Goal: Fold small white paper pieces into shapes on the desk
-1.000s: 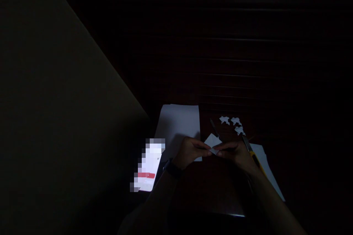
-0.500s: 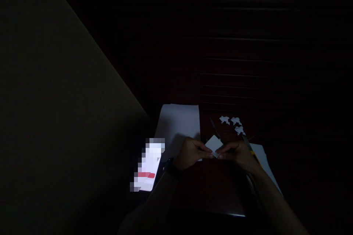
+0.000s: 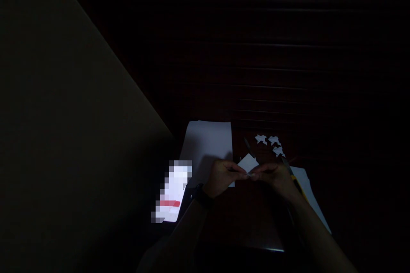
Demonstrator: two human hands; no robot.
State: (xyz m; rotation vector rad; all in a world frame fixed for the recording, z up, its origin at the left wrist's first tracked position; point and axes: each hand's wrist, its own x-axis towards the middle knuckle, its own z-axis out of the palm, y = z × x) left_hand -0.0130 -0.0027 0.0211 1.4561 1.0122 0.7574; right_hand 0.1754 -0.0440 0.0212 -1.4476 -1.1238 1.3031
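Small white folded paper with a pointed far corner: this piece [image 3: 248, 162] is between my two hands, and its body reaches beyond my fingertips, away from me.
My left hand: the left hand [image 3: 221, 177] pinches the near edge of this paper from the left side, thumb and fingers together.
My right hand: the right hand [image 3: 278, 179] pinches the same near edge from the right side, and its fingertips almost meet those of the left; whether they touch, I cannot tell.
Near corner: it is mostly hidden by my fingers, so its fold I cannot tell.
Beyond the paper: a thin dark tool [image 3: 249, 147] lies just past its far corner.
Beyond my right hand: three small white folded paper shapes [image 3: 261, 139] lie close together.
Beside my right hand: a cutter with yellow and black handle [image 3: 297, 185] and greyish blade, next to white paper sheets [image 3: 312, 196].
Left of my hands: large white flat sheets [image 3: 208, 136], partly behind my left hand; nearer to me, a bright phone screen [image 3: 174, 192].
My left wrist: it wears a dark band [image 3: 203, 197].
Under my hands: a dark reddish-brown table [image 3: 240, 222].
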